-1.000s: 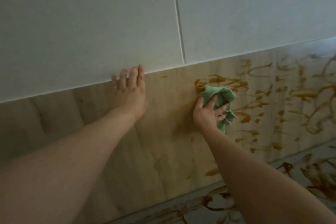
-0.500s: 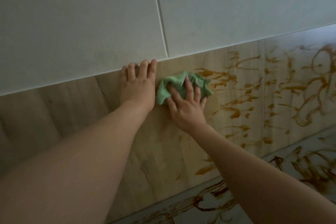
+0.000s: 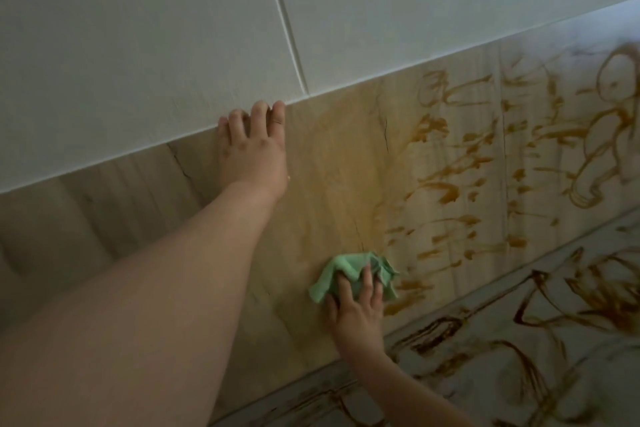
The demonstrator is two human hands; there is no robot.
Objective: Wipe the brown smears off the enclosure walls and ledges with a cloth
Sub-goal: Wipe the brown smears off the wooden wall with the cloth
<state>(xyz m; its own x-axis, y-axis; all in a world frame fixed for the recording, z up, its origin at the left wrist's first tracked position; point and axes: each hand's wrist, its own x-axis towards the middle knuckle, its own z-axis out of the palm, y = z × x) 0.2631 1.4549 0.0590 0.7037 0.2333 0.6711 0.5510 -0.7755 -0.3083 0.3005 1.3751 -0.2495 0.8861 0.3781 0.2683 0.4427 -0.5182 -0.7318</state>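
head view: left hand (image 3: 254, 152) lies flat on the wood-grain wall (image 3: 329, 166), fingers (image 3: 259, 118) together, likely bracing the reach; right hand (image 3: 358, 312) presses the green cloth (image 3: 341, 269) low on it with spread fingers, beside brown smears (image 3: 446, 191).

Wood-grain wall panel (image 3: 329, 166) runs below 2 white panels (image 3: 138, 45), which meet at 1 upright seam (image 3: 284, 17). The panel's left part shows bare grain, and its middle carries a faint yellowish haze. The right part bears brown smears (image 3: 446, 194) in strokes and loops. At the panel's foot, lower right, the ledge (image 3: 485, 374) carries darker brown lines. A bunched green cloth (image 3: 346, 267) lies against the lower panel, near the ledge, at the left limit of the smeared area. The right hand (image 3: 356, 315) presses on it. The left hand (image 3: 252, 156) lies flat on the panel, fingertips at the joint with the white panel.
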